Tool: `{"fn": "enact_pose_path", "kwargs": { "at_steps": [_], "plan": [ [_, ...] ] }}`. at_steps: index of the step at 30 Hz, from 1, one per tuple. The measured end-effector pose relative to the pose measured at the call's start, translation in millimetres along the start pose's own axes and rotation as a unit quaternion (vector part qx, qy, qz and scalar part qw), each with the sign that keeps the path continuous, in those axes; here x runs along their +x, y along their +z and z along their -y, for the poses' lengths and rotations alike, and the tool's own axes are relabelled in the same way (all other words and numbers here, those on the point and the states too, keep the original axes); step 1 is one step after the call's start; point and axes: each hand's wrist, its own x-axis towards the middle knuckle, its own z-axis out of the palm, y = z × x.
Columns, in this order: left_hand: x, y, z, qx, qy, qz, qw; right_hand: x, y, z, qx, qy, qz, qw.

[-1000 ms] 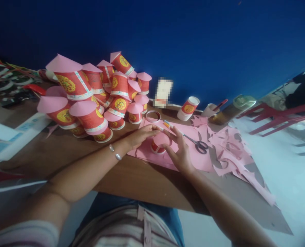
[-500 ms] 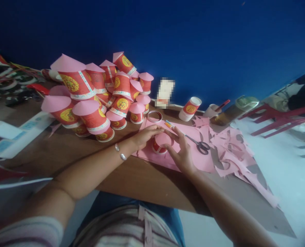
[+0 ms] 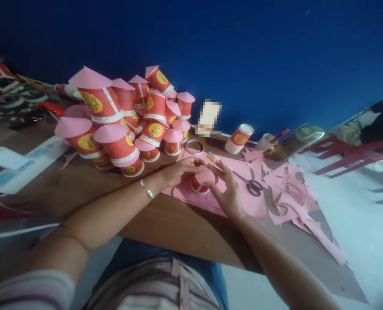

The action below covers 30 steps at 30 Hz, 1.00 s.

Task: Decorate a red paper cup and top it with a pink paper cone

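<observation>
A small red paper cylinder point(image 3: 199, 186) stands on pink paper sheets point(image 3: 243, 206), topped by a pink paper cone point(image 3: 205, 175). My left hand point(image 3: 185, 169) reaches over from the left, its fingers curved against the cone's far left edge. On the right side, my right hand point(image 3: 226, 187) has its thumb and fingers spread around the cone's edge. Both hands hold the cone-topped cylinder between them. Black-handled scissors point(image 3: 253, 187) lie just right of my right hand. Behind the hands is a roll of tape point(image 3: 195, 147).
Many red cylinders with pink cones point(image 3: 112, 146) are piled at the left. Pink paper scraps point(image 3: 291, 193) cover the right side. A red-and-white cup stack point(image 3: 239, 138) and a bottle point(image 3: 298, 142) stand near the blue wall. A white power strip point(image 3: 26, 165) lies left.
The view has shifted slightly. My left wrist is a little lower and farther left, while both hands stay around the same cone-topped cylinder.
</observation>
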Motion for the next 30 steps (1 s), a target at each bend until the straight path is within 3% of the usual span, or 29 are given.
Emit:
{"fn": "enact_pose_path", "kwargs": {
  "at_steps": [9, 16, 21, 30],
  "plan": [
    [-3.3, -2.6, -6.0, 0.03, -0.006, 0.007, 1.0, 0.7, 1.2, -0.8, 0.0, -0.01, -0.005, 1.0],
    [-2.0, -10.6, -4.4, 0.039, -0.012, 0.062, 0.997, 0.3, -0.5, 0.1, -0.002, 0.007, 0.007, 1.0],
    [0.0, -14.5, -2.4, 0.052, -0.007, 0.07, 0.996, 0.8, -0.9, 0.8, 0.002, 0.005, 0.008, 1.0],
    [-1.9, -7.2, -6.6, 0.105, -0.001, 0.07, 0.992, -0.5, 1.3, -1.5, -0.006, -0.001, -0.004, 1.0]
  ]
}}
